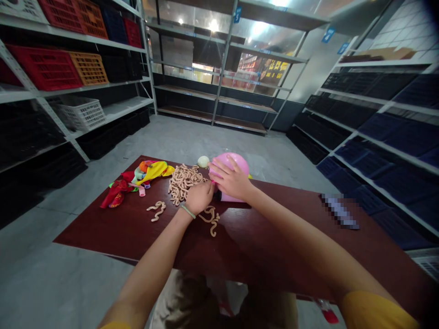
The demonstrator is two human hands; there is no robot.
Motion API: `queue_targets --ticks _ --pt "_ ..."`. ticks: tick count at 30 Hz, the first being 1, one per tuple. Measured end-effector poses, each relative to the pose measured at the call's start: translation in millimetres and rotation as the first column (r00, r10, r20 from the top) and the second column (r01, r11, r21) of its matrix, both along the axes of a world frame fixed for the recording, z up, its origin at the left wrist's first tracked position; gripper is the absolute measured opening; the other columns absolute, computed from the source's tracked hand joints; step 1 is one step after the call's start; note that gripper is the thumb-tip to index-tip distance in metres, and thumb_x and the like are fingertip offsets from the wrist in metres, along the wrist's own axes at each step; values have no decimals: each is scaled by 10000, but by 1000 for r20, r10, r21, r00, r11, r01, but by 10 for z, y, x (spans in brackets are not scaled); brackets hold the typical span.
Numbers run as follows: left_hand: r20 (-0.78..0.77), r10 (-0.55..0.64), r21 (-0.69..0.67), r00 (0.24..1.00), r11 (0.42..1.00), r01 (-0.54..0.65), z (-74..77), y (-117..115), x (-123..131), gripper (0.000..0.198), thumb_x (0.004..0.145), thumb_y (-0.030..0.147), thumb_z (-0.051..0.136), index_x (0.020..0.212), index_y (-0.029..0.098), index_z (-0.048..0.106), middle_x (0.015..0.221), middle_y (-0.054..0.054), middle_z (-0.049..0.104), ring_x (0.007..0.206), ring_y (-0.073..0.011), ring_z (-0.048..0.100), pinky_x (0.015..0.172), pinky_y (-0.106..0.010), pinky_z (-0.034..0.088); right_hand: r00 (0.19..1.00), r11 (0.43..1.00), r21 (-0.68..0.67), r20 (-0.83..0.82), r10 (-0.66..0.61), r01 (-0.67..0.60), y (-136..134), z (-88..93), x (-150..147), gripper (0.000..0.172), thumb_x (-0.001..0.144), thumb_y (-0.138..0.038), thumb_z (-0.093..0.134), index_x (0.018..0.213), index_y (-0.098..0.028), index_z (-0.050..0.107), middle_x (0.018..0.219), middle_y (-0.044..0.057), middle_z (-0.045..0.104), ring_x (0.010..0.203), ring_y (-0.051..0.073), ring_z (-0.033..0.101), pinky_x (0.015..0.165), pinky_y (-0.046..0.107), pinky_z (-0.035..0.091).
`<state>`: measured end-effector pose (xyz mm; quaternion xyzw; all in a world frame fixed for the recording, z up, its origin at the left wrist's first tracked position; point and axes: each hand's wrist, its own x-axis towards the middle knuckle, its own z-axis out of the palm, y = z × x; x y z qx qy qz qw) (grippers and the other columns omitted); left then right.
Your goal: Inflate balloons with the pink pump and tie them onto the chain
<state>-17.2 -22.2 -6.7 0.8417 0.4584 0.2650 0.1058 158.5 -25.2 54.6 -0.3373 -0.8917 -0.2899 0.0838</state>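
At 12 o'clock on the dark red table, far side from wearer: pink balloon, inflated, sitting on the tabletop. R hand lies over its near side, fingers apart and spread on the skin, palm pressing; not clamped.

L hand is just at the balloon's 7 o'clock, touching or nearly so. Fingers are curled together in a loose fist; can't tell what, if anything, is pinched inside. Thin green band on the L wrist.

At 9 o'clock of the L hand, touching its knuckles: heap of tan squiggly pieces. Loose ones of the same kind lie on the table at 8 o'clock and 5 o'clock of that hand.

Small cream ball sits just beside the balloon, at its 9 o'clock. Further out at 9 o'clock is a colourful heap, red/yellow/green, near the table's L edge.

At 3 o'clock on the table is a blurred-out patch, well apart from the hands.

Bkgd, 10 o'clock: metal shelves w/ red crate, orange crate, white basket.
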Motion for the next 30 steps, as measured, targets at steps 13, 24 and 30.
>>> queue_targets --ticks 13,24,30 --pt "759 47 -287 649 919 269 -18 16 79 457 978 532 348 682 207 473 621 8 502 592 -141 479 608 -273 393 996 991 130 80 30 -41 -36 137 278 334 929 -181 529 1246 -235 620 1493 32 485 1443 278 334 1195 619 228" --pt "821 143 -461 552 737 494 -4 94 51 379 726 521 725 804 152 686 766 -40 701 666 -137 598 683 -272 486 998 990 138 51 -24 17 -337 96 275 560 937 -138 510 1478 -240 407 1558 68 386 1449 270 316 1193 579 233" --pt "807 147 -428 572 812 397 -50 80 64 292 769 444 693 827 158 672 715 -12 676 676 -140 611 689 -268 482 991 996 -43 -103 -84 79 -748 -192 236 560 950 -163 485 1472 -353 415 1452 21 534 1330 270 459 1103 521 333"
